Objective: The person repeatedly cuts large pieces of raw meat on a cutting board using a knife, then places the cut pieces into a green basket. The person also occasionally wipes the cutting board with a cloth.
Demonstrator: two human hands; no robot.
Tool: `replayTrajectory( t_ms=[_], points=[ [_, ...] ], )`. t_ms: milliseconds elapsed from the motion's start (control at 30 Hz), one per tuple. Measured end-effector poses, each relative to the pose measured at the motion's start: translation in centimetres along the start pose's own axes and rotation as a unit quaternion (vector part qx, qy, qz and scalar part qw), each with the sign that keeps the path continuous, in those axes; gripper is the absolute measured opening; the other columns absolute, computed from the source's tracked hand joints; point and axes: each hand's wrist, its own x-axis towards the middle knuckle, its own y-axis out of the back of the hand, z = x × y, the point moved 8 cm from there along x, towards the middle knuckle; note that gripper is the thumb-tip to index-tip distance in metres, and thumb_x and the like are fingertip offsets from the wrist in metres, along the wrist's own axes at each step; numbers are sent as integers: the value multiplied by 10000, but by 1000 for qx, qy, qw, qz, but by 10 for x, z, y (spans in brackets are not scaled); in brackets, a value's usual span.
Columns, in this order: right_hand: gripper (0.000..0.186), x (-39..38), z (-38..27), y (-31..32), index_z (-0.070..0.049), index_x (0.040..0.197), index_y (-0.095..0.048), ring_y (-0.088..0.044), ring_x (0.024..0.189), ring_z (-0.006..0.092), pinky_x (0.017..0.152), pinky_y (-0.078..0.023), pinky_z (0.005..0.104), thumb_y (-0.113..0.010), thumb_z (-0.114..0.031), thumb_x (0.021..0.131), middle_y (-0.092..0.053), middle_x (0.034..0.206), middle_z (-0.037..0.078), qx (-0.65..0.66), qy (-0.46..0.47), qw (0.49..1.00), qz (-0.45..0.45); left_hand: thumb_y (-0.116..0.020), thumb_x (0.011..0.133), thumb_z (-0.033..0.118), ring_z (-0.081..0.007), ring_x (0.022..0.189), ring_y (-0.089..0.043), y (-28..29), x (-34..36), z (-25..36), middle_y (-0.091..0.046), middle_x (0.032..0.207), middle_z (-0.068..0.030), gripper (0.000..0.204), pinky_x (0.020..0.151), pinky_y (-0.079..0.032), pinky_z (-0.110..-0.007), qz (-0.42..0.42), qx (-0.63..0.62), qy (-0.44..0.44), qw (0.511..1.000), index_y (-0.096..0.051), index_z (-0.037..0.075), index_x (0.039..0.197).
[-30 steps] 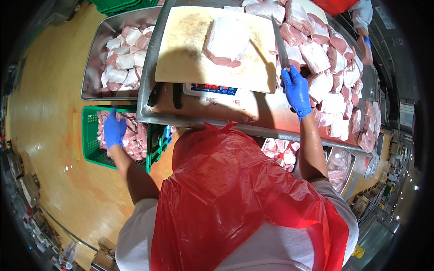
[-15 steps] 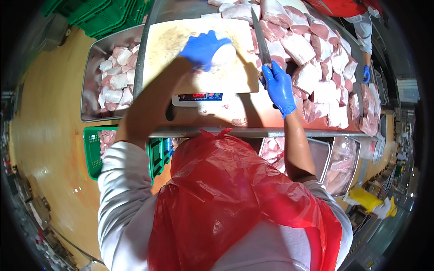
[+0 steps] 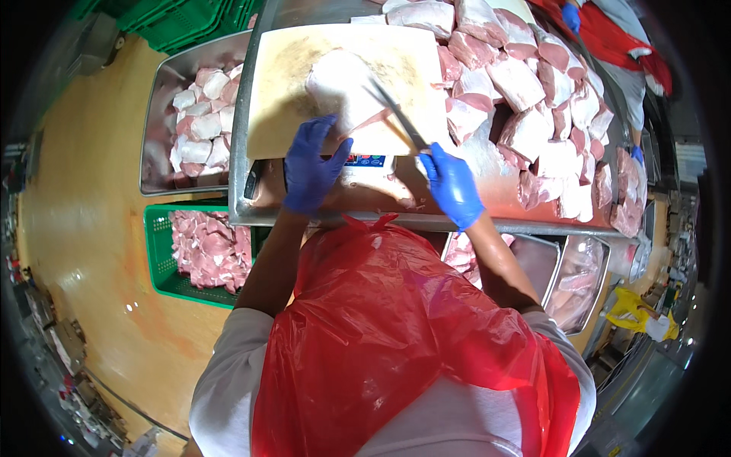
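On the white cutting board [image 3: 276, 72] lies a pale slab of meat [image 3: 339, 82], washed out by bright light. My left hand [image 3: 311, 167], in a blue glove, is at the board's near edge beside the slab, with thumb and fingers apart and nothing in it. A long knife [image 3: 402, 116] is in the grip of my right hand [image 3: 454, 186], also blue-gloved. Its blade slants up and to the left over the board, with the tip by the slab's right side; whether it touches the meat I cannot tell. Part of a scale [image 3: 367, 161] shows under the board.
Many cut meat pieces [image 3: 518, 82] are heaped on the table at right. A steel tub [image 3: 150, 164] of chunks stands at left, with a green crate [image 3: 158, 263] of trimmings nearer me. Green crates [image 3: 183, 23] are stacked far left. A co-worker's gloved hand [image 3: 571, 17] shows far right.
My left hand has drawn back from the middle of the board to its near edge, uncovering the slab. My right hand has brought the knife leftward over the board.
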Motion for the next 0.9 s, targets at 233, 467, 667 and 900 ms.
replayTrajectory(
  t_ms=[233, 467, 667, 900],
  points=[
    [176, 65, -77, -48, -58, 1052, -524, -656, 751, 419, 637, -513, 503, -562, -206, 965, -655, 845, 213, -98, 109, 987, -70, -699, 805, 133, -325, 803, -657, -20, -11, -16, -677, 884, -114, 123, 731, -526, -414, 27, 35, 7, 999, -671, 85, 915],
    [230, 38, 1, -20, -93, 1138, -537, -676, 732, 384, 623, -532, 480, -563, -151, 917, -674, 873, 187, -206, 119, 947, -215, -692, 790, 132, -312, 752, -658, -1, -20, -30, -672, 815, -95, 71, 665, -523, -411, 71, 12, 29, 997, -675, 93, 846],
    [164, 43, -7, 24, -90, 1093, -550, -673, 685, 368, 535, -512, 474, -546, -183, 958, -651, 783, 197, -338, 204, 893, -216, -714, 734, 95, -274, 663, -656, 24, -30, -39, -673, 779, -85, 79, 619, -525, -369, 119, -15, 24, 993, -663, 105, 793],
    [196, 61, -60, -50, -73, 1109, -542, -684, 782, 394, 648, -538, 483, -535, -186, 949, -677, 896, 212, -279, 135, 929, -200, -708, 747, 61, -197, 628, -625, 31, -37, -39, -658, 735, -52, 71, 599, -509, -321, 99, -59, 51, 992, -669, 79, 802]
  ],
)
